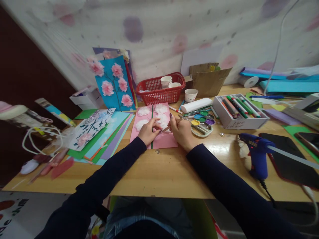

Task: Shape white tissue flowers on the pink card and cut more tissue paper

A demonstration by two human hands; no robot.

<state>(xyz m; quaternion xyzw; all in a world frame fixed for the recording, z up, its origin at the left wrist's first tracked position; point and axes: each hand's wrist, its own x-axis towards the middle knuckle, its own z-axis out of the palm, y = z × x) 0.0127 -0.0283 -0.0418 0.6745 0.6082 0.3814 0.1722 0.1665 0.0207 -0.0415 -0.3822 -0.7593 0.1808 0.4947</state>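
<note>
Pink card (pixel 163 142) lies on the table with a dark green strip (pixel 152 145) running down its middle and several fluffy white tufts (pixel 143 111) on it. Over its lower right part, my right hand (pixel 183 131) is closed around a thin brown stick (pixel 166 128), whose kind I cannot make out; its tip points left. My left hand (pixel 149 131) rests at the card's middle, thumb and fingertips drawn together near that tip. Whatever lies between the left fingertips is too small to tell. A white tuft (pixel 163 120) sits just behind both hands.
Right of the card are a paint palette (pixel 203 117), scissors (pixel 205 133), a marker box (pixel 239 123) and a blue glue gun (pixel 258 156). Behind stand a red basket (pixel 159 96) and a paper cup (pixel 191 95). Coloured sheets (pixel 117 136) and a blue flower picture (pixel 112 76) are left.
</note>
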